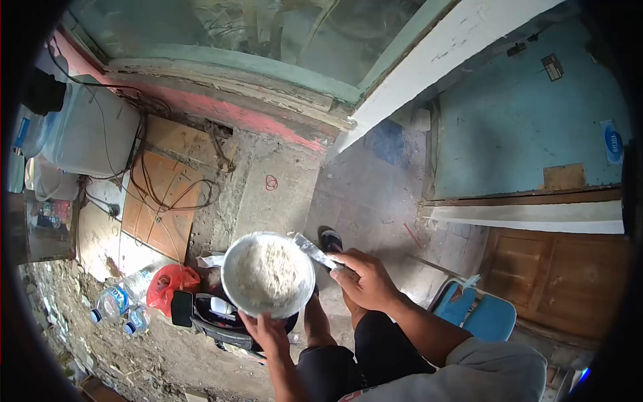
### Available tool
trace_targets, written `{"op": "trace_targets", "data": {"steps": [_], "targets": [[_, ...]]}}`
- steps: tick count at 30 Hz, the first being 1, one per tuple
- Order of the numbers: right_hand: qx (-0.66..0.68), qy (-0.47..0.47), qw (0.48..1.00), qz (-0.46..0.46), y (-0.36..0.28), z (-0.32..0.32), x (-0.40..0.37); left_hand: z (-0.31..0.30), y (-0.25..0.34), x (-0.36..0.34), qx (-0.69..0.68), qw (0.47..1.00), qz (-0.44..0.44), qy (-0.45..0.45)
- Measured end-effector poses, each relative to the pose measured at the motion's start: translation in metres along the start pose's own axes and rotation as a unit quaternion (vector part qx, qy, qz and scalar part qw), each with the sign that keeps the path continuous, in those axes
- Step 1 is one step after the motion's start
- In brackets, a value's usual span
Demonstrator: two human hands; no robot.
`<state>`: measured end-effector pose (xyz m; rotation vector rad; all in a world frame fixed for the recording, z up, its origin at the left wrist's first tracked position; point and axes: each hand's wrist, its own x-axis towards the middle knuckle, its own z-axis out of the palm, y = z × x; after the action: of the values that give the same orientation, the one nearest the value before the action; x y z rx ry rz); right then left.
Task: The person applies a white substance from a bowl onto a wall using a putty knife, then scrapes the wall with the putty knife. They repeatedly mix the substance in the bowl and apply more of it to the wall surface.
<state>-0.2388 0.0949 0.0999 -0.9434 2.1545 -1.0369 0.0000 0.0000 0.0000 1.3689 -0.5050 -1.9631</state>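
Observation:
A round white tub (226, 285) holds a lumpy off-white powdery mix (268, 273). My left hand (266, 333) grips the tub at its near rim, thumb over the edge and fingers underneath. In my right hand (365, 278) is a putty knife (309, 248), its blade smeared with whitish material. The blade overlaps the tub's right rim in this view. The fingers of my right hand are wrapped round the handle end.
Below the tub sits an open black bag (224, 325), with a red plastic bag (171, 289) and plastic bottles (112, 301) to its left. Loose cables (157, 197) cross the boards. A blue chair (479, 311) stands at right, near a wooden panel (556, 281).

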Motion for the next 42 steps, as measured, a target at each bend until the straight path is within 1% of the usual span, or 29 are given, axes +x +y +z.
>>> {"op": "trace_targets", "data": {"steps": [1,2,3,4,5,6,7,8,10,11,14,16,17,18,20,21,23,25,26,27,29,30,31,33,35,38,40,41,42], "targets": [[0.001,0.006,1.000,-0.003,0.001,0.001,0.002,0.008,-0.001,0.006,0.012,1.000,-0.014,0.007],[0.003,0.013,1.000,-0.008,0.003,0.002,0.005,0.019,-0.005,0.012,-0.008,1.000,-0.015,-0.004],[0.024,0.032,0.999,0.025,-0.011,0.001,-0.024,0.000,0.002,-0.018,0.001,0.999,-0.040,0.024],[0.041,0.070,0.996,0.028,-0.001,0.005,-0.022,0.006,0.001,-0.010,-0.004,0.999,-0.043,0.027],[0.156,0.084,0.978,0.111,0.026,0.015,-0.026,0.014,0.003,-0.010,0.002,0.997,-0.058,0.044],[0.212,0.148,0.963,0.080,0.048,0.024,-0.011,0.016,0.000,0.001,-0.001,0.998,-0.054,0.035],[0.215,0.181,0.953,0.112,0.065,0.029,0.000,0.011,0.004,0.004,0.003,0.999,-0.045,0.017],[0.274,0.236,0.922,0.140,0.078,0.033,0.016,0.006,0.006,0.008,0.007,0.999,-0.036,-0.001],[0.306,0.270,0.894,0.183,0.089,0.021,0.052,0.001,0.004,0.012,0.001,1.000,-0.028,-0.009],[0.284,0.286,0.900,0.167,0.096,0.019,0.073,-0.001,0.003,0.015,-0.006,1.000,-0.018,-0.017],[0.234,0.338,0.904,0.118,0.114,0.025,0.135,0.003,0.005,0.011,-0.003,0.999,-0.007,0.041],[0.283,0.367,0.880,0.105,0.115,0.034,0.161,-0.017,-0.001,0.012,0.010,0.999,-0.009,0.033],[0.281,0.393,0.870,0.093,0.113,0.037,0.172,-0.024,-0.003,0.012,0.015,0.999,-0.004,0.034],[0.284,0.393,0.869,0.093,0.116,0.040,0.183,-0.029,-0.001,0.010,0.021,0.999,-0.012,0.028],[0.290,0.435,0.851,0.056,0.123,0.045,0.198,-0.037,-0.003,0.008,0.033,0.999,-0.011,0.033],[0.271,0.444,0.853,0.034,0.128,0.048,0.203,-0.038,-0.004,0.007,0.042,0.998,-0.012,0.040],[0.271,0.448,0.852,0.024,0.136,0.054,0.207,-0.037,-0.005,0.002,0.029,0.999,-0.005,0.046],[0.270,0.451,0.851,0.012,0.144,0.056,0.212,-0.025,-0.001,-0.001,0.041,0.999,-0.018,0.008],[0.259,0.453,0.853,0.001,0.149,0.057,0.213,-0.043,-0.008,0.002,0.054,0.998,-0.017,-0.005],[0.247,0.455,0.856,-0.010,0.150,0.057,0.214,-0.045,-0.009,0.002,0.056,0.998,-0.018,-0.001],[0.263,0.453,0.852,-0.003,0.149,0.059,0.214,-0.045,-0.013,-0.001,0.055,0.998,-0.016,0.026],[0.267,0.452,0.851,0.004,0.149,0.061,0.212,-0.035,-0.011,-0.004,0.046,0.998,-0.015,0.040],[0.269,0.453,0.850,0.010,0.149,0.061,0.212,-0.033,-0.013,-0.003,0.044,0.998,-0.016,0.042],[0.265,0.455,0.850,0.021,0.148,0.061,0.211,-0.031,-0.015,-0.002,0.020,0.999,-0.026,0.010],[0.263,0.459,0.848,0.032,0.147,0.060,0.213,-0.031,-0.017,-0.001,0.013,1.000,-0.026,0.012],[0.230,0.463,0.856,0.012,0.142,0.051,0.224,-0.028,-0.016,-0.001,0.010,1.000,-0.017,0.011],[0.246,0.478,0.843,0.013,0.147,0.054,0.233,-0.028,-0.014,0.000,0.012,1.000,-0.008,0.008],[0.246,0.477,0.843,0.012,0.152,0.057,0.235,-0.029,-0.013,0.001,0.016,1.000,-0.014,0.012],[0.235,0.477,0.847,0.030,0.164,0.064,0.236,-0.030,-0.013,-0.001,0.021,0.999,-0.021,0.018]]}}
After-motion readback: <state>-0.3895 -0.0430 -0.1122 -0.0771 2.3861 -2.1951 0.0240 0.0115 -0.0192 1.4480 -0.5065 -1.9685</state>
